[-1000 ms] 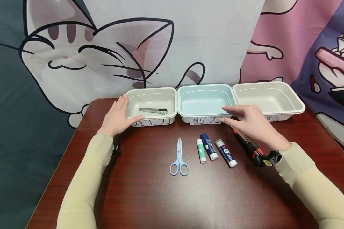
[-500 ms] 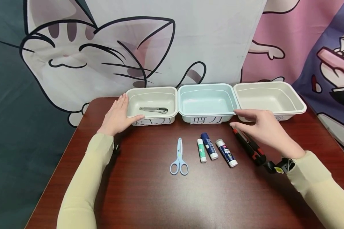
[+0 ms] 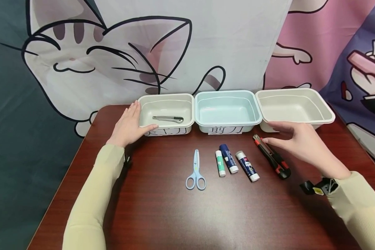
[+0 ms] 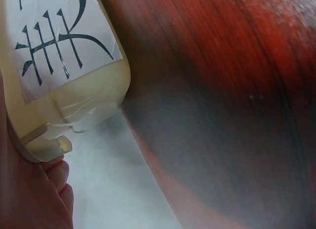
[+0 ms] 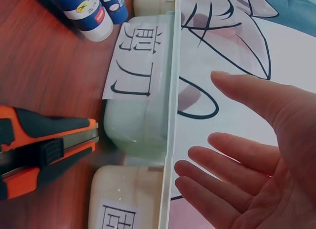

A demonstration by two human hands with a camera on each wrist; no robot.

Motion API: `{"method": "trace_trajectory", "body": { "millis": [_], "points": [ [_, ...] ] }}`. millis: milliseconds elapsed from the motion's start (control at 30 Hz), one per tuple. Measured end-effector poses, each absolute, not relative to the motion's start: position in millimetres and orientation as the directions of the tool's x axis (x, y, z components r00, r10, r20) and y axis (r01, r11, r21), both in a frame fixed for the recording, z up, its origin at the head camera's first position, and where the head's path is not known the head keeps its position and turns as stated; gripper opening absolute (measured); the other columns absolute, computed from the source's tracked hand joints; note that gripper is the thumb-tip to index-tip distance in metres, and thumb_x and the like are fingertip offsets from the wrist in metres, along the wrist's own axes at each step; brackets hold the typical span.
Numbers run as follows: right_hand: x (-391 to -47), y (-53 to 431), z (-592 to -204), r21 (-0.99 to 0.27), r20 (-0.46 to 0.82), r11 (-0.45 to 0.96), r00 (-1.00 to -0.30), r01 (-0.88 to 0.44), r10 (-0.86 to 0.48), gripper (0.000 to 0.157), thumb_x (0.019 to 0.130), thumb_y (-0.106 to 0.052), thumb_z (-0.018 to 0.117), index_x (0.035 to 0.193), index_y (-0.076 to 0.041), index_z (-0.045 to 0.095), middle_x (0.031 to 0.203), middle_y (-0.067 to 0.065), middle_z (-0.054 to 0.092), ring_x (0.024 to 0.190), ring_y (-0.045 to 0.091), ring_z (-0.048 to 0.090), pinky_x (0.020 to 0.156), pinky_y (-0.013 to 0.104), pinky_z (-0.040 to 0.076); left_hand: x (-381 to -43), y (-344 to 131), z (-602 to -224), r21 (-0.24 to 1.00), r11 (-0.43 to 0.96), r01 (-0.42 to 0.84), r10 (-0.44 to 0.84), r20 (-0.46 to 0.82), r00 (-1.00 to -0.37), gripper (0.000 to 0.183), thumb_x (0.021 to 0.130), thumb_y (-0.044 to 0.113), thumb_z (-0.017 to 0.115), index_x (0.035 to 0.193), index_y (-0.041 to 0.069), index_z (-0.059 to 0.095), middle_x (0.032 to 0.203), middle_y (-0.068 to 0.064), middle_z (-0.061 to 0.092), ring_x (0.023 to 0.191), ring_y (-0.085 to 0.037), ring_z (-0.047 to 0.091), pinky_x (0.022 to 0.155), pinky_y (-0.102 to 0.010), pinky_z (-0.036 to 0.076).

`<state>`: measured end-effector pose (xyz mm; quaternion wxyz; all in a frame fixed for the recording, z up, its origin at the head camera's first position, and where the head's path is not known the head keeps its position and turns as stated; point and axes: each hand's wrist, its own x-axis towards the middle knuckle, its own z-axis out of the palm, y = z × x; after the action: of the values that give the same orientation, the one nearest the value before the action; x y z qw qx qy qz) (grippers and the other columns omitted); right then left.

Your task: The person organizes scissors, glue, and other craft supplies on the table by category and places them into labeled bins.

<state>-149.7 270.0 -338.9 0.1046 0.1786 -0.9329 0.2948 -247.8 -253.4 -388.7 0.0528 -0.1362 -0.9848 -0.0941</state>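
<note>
My left hand [image 3: 127, 125] rests with straight fingers on the left end of a beige plastic bin [image 3: 157, 104]; the left wrist view shows it against the bin's corner. Inside lies a small grey box cutter [image 3: 168, 119]. My right hand [image 3: 304, 144], fingers relaxed and thumb apart, hovers in front of the right beige bin [image 3: 290, 104] and holds nothing. Just beside its thumb, a larger black-and-red utility knife [image 3: 272, 158] lies on the table. In the right wrist view the palm [image 5: 291, 155] is bare. Between the beige bins stands a light-blue bin [image 3: 228, 104].
Light-blue scissors [image 3: 196, 170] lie mid-table. To their right are a green glue stick [image 3: 220, 163], a dark-blue glue stick [image 3: 228, 158] and another blue one with a white cap [image 3: 247, 166]. Paper labels [image 3: 225, 130] are on the bin fronts; a cartoon cloth hangs behind.
My right hand has moved right, from the front of the light-blue bin to the front of the right beige bin, uncovering the utility knife. My left hand stays put.
</note>
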Motion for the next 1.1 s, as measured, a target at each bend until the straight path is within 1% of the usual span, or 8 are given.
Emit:
{"method": "trace_trajectory", "body": {
  "millis": [200, 433, 500, 667, 800, 900, 1000, 1100],
  "points": [
    [-144.0, 275.6, -346.5, -0.512, 0.253, 0.793, -0.940, -0.331, -0.229, 0.052, 0.069, -0.044, 0.081, 0.116, -0.025, 0.068, 0.111, -0.001, 0.065, 0.109, 0.016, 0.052, 0.083, 0.013, 0.032, -248.5, -253.0, -388.0, 0.181, 0.943, 0.279, 0.259, 0.127, -0.958, 0.113, 0.077, 0.079, 0.042, 0.148, -0.002, 0.008, 0.154, -0.014, 0.005, 0.141, -0.024, 0.003, 0.113, -0.036, 0.002],
    [-138.3, 279.3, -359.9, -0.515, 0.197, 0.812, -0.960, -0.274, -0.200, 0.059, 0.067, -0.048, 0.081, 0.117, -0.017, 0.068, 0.110, 0.006, 0.066, 0.107, 0.023, 0.055, 0.083, 0.036, 0.038, -248.0, -252.2, -388.9, 0.187, 0.942, 0.279, 0.258, 0.129, -0.957, 0.113, 0.077, 0.079, 0.042, 0.148, -0.002, 0.009, 0.154, -0.015, 0.006, 0.141, -0.024, 0.004, 0.113, -0.036, 0.002],
    [-136.2, 280.9, -364.0, -0.510, 0.183, 0.819, -0.964, -0.262, -0.195, 0.061, 0.067, -0.049, 0.080, 0.117, -0.016, 0.068, 0.109, 0.006, 0.066, 0.104, 0.023, 0.057, 0.081, 0.035, 0.039, -248.1, -252.5, -389.9, 0.184, 0.942, 0.280, 0.259, 0.127, -0.957, 0.113, 0.077, 0.079, 0.042, 0.148, -0.002, 0.008, 0.154, -0.015, 0.006, 0.141, -0.023, 0.002, 0.113, -0.036, 0.002],
    [-132.1, 285.0, -372.7, -0.495, 0.167, 0.833, -0.968, -0.248, -0.188, 0.062, 0.067, -0.049, 0.080, 0.117, -0.015, 0.068, 0.108, 0.008, 0.067, 0.090, 0.021, 0.058, 0.073, 0.026, 0.038, -247.6, -252.9, -390.1, 0.179, 0.945, 0.275, 0.257, 0.120, -0.959, 0.113, 0.077, 0.079, 0.041, 0.148, -0.001, 0.007, 0.154, -0.014, 0.004, 0.140, -0.019, -0.002, 0.113, -0.035, 0.000],
    [-130.0, 287.5, -377.5, -0.501, 0.143, 0.835, -0.973, -0.229, -0.181, 0.064, 0.067, -0.049, 0.080, 0.119, -0.014, 0.067, 0.109, 0.012, 0.066, 0.093, 0.025, 0.058, 0.074, 0.034, 0.040, -247.9, -252.8, -389.7, 0.185, 0.943, 0.278, 0.259, 0.120, -0.958, 0.113, 0.077, 0.079, 0.042, 0.148, -0.002, 0.007, 0.154, -0.014, 0.004, 0.141, -0.021, -0.001, 0.113, -0.034, -0.001],
    [-129.4, 288.6, -381.4, -0.500, 0.142, 0.835, -0.973, -0.230, -0.183, 0.065, 0.067, -0.048, 0.081, 0.119, -0.013, 0.067, 0.107, 0.012, 0.066, 0.095, 0.026, 0.058, 0.076, 0.039, 0.040, -248.3, -253.0, -389.8, 0.182, 0.943, 0.279, 0.261, 0.117, -0.958, 0.112, 0.077, 0.079, 0.041, 0.148, -0.002, 0.007, 0.154, -0.014, 0.003, 0.141, -0.023, 0.001, 0.113, -0.037, 0.001],
    [-129.2, 288.5, -385.9, -0.496, 0.138, 0.838, -0.974, -0.225, -0.179, 0.065, 0.066, -0.048, 0.082, 0.119, -0.014, 0.067, 0.090, 0.004, 0.070, 0.085, 0.022, 0.059, 0.074, 0.032, 0.040, -248.4, -253.3, -389.3, 0.177, 0.944, 0.278, 0.260, 0.118, -0.958, 0.112, 0.077, 0.079, 0.041, 0.148, -0.002, 0.007, 0.154, -0.014, 0.003, 0.141, -0.023, 0.002, 0.113, -0.039, 0.004],
    [-128.5, 288.2, -389.6, -0.496, 0.127, 0.839, -0.975, -0.224, -0.185, 0.067, 0.066, -0.047, 0.082, 0.121, -0.012, 0.065, 0.070, -0.006, 0.067, 0.072, 0.015, 0.060, 0.068, 0.023, 0.038, -248.3, -253.5, -388.3, 0.178, 0.944, 0.277, 0.259, 0.119, -0.958, 0.112, 0.077, 0.079, 0.041, 0.148, -0.002, 0.007, 0.154, -0.014, 0.004, 0.141, -0.023, 0.002, 0.113, -0.040, 0.004]
  ]
}}
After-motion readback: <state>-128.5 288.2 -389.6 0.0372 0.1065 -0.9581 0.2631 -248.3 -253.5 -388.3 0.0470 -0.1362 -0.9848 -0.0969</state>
